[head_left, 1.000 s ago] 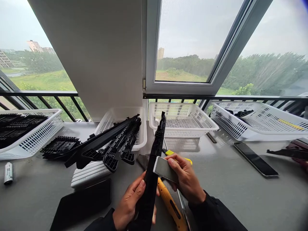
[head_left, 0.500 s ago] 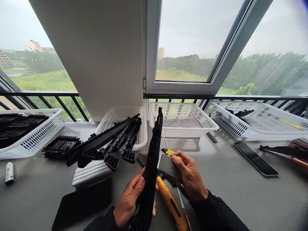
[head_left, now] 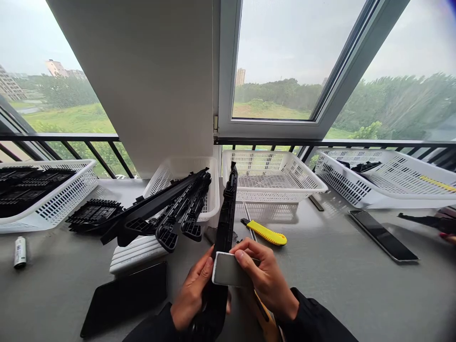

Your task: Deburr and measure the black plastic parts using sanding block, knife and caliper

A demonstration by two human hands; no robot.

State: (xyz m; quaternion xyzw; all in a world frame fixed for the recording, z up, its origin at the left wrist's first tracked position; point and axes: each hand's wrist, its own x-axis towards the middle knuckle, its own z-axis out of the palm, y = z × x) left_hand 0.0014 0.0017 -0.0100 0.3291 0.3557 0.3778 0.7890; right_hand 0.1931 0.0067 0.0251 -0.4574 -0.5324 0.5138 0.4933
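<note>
Over the gray worktop [head_left: 356, 285], the left hand [head_left: 192, 292] is wrapped around a long black strip [head_left: 225, 225], its far end toward a white basket [head_left: 281, 195]; the right hand [head_left: 267, 275] pinches a gray block [head_left: 229, 270] across the strip, and a yellow cutter [head_left: 267, 232] lies just beyond

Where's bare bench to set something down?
Free: right of the right hand, this side of the phone; between the yellow knife and phone; left, between the white tube and black slab. Crowded: the middle, with the left hand, held black strip, strip pile and orange tool.
</note>
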